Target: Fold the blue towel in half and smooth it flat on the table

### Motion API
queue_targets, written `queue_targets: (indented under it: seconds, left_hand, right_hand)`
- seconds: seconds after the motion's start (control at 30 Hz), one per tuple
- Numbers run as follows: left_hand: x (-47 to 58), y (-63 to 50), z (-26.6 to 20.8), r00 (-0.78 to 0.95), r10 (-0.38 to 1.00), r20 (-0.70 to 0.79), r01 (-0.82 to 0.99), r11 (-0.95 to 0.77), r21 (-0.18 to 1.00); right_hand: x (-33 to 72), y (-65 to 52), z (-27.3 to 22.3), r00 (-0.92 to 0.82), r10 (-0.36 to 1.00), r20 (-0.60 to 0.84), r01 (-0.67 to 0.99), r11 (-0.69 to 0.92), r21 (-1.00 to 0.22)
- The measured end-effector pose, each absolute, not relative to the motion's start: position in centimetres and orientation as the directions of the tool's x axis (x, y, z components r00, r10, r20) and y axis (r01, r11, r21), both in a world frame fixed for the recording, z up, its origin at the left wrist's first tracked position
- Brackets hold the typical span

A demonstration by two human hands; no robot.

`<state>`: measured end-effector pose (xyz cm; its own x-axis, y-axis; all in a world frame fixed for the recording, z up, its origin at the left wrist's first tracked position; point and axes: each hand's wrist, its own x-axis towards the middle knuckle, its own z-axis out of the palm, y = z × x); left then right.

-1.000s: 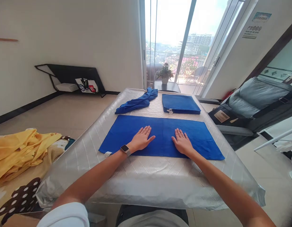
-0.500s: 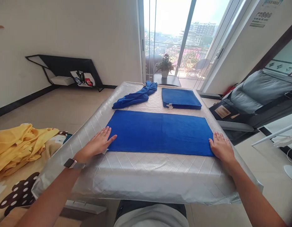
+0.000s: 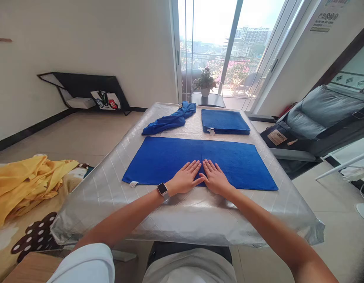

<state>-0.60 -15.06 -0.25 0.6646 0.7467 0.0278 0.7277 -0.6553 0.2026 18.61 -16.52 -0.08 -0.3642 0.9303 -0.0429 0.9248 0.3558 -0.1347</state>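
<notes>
A blue towel (image 3: 235, 165) lies flat across the table, its long side towards me and a small white tag at its near left corner. My left hand (image 3: 186, 177) rests palm down near the towel's middle, fingers stretched out. Beside it, my right hand (image 3: 214, 177) also lies flat on the cloth, the two thumbs touching or nearly so. Both hands are open and grip nothing. Behind the towel, a stack of folded blue towels (image 3: 225, 121) sits at the right, and a crumpled blue towel (image 3: 170, 118) lies at the left.
A silvery quilted cover (image 3: 111, 204) drapes over the table. Yellow cloth (image 3: 31, 177) is heaped at the left. A potted plant (image 3: 205, 82) stands on a chair beyond the far edge, before the glass door. A grey padded armchair (image 3: 320, 114) is at the right.
Both hands have moved inward from the towel's left and right ends to its middle. The near left corner with its tag is now uncovered.
</notes>
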Motion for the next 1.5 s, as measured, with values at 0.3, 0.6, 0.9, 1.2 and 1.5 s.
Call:
queue_targets:
  seconds: [0.3, 0.6, 0.9, 1.2, 1.5]
  left_hand:
    - [-17.5, -13.5, -2.1, 0.160, 0.987, -0.012, 0.982, -0.158, 0.102]
    - [-25.5, -15.8, -3.4, 0.012, 0.997, -0.073, 0.997, -0.007, 0.076]
    - [-18.5, -13.4, 1.4, 0.161, 0.986, -0.038, 0.984, -0.157, 0.085]
    - [1.3, -8.9, 0.5, 0.551, 0.831, 0.075, 0.816, -0.556, 0.158]
    - [-3.0, -8.6, -0.6, 0.411, 0.911, 0.015, 0.902, -0.409, 0.137]
  right_hand:
    - [36.4, -18.9, -1.2, -0.066, 0.997, -0.051, 0.998, 0.065, -0.022]
    - [44.9, -19.6, -2.6, 0.025, 0.999, -0.024, 0.999, -0.026, -0.042]
    - [35.2, -16.5, 1.4, -0.105, 0.994, 0.026, 0.987, 0.107, -0.117]
    - [18.6, -10.7, 0.4, -0.269, 0.963, -0.034, 0.955, 0.261, -0.141]
    - [21.3, -11.0, -0.1, -0.199, 0.978, -0.068, 0.975, 0.191, -0.110]
